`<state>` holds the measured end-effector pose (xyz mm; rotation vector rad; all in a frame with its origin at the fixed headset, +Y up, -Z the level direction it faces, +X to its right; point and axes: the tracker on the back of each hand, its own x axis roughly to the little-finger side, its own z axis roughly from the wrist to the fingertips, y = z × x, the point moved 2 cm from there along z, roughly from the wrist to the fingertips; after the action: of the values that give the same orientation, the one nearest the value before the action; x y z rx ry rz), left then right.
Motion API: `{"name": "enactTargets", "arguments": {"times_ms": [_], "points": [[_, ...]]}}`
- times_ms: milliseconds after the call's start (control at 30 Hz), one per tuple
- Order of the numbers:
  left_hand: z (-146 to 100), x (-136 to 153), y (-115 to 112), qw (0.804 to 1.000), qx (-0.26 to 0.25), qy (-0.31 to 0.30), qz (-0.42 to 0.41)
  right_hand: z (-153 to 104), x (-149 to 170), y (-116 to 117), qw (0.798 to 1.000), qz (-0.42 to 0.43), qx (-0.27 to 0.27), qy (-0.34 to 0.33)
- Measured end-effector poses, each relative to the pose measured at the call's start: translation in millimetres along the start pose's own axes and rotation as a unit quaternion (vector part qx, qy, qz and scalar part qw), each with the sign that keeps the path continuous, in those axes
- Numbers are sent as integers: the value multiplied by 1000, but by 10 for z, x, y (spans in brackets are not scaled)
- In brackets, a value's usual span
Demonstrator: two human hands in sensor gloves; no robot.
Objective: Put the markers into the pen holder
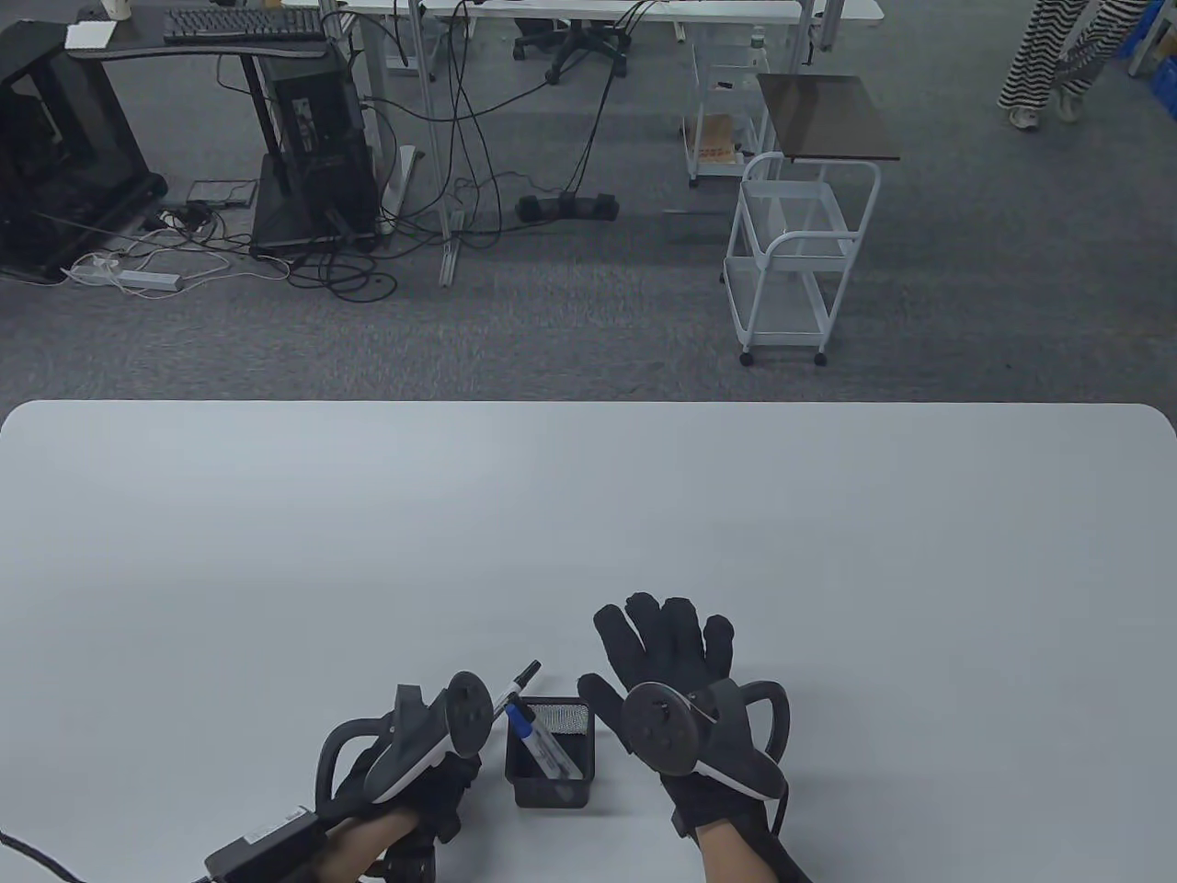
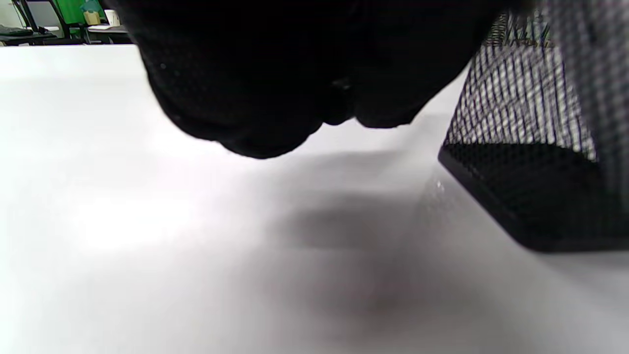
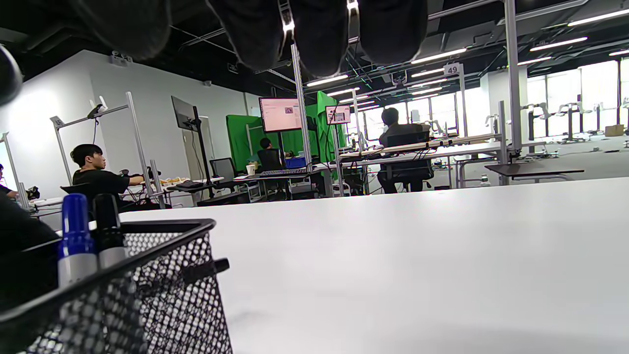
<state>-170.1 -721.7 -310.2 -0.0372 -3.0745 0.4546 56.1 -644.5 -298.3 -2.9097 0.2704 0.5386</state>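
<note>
Markers are going into the black mesh pen holder [image 1: 550,754], which is standing on the counter [image 1: 588,515] between your two hands. A blue-capped marker [image 1: 542,743] is already leaning inside it. A black-capped marker [image 1: 517,685] is slanting across the holder's left rim beside your left hand [image 1: 414,782]. The right wrist view shows both caps poking above the rim, so this one seems to be partly in. Whether your left grip is pinching its barrel I cannot tell, since the tracker is hiding those fingers.

Judging from this, you are finishing that insertion. Tip the marker more upright so its lower end is sliding down the inside wall, then let it drop and lean against the blue one.

Your right hand [image 1: 676,685] is resting flat just right of the holder, fingers spread, holding nothing. Keep it close to steady the holder: thin wire mesh looks light and could tip or skid on the smooth, pale counter. The marker barrels look slick, round plastic.
</note>
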Motion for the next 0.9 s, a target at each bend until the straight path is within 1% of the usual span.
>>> {"name": "enactTargets", "arguments": {"times_ms": [233, 467, 700, 900], "points": [[-95, 108, 360, 999, -44, 0, -11, 3, -4, 7, 1000, 2, 0, -2], [-228, 234, 699, 995, -90, -28, -30, 0, 11, -2, 1000, 5, 3, 0], [-378, 340, 986, 990, -106, -75, -51, 1, 26, 7, 1000, 5, -1, 3], [-527, 349, 1193, 986, -109, -123, -23, 3, 27, 10, 1000, 1, -4, 5]]}}
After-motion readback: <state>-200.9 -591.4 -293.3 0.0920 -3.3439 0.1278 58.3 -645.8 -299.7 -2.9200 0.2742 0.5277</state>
